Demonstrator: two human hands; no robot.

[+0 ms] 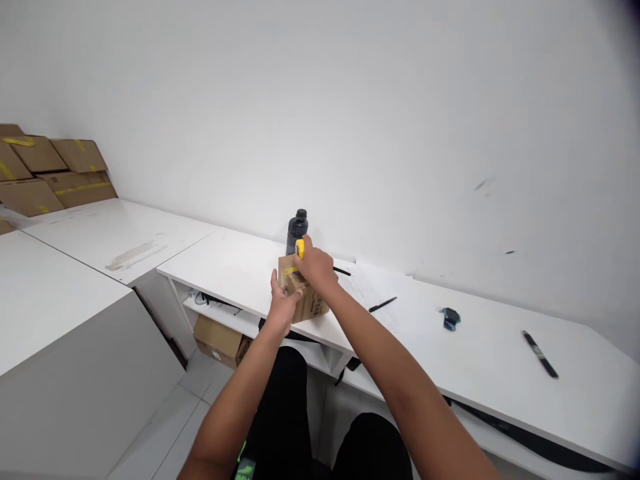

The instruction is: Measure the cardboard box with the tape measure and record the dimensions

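A small brown cardboard box (313,305) with dark print stands near the front edge of the white table, a strip of yellow tape on its upper part. My left hand (284,308) holds the box by its left side, thumb on the near face. Over the top of the box, my right hand (316,263) is closed round a yellow tool (300,248), whose lower end is hidden by the hand. Right behind the box stands a dark bottle (297,228) with a black cap.
Right of the box lie papers (367,283), a black pen (383,305), a small blue-black object (451,319) and a dark marker (540,355). Cardboard boxes (80,189) are stacked at the far left. Another box (219,339) sits under the table.
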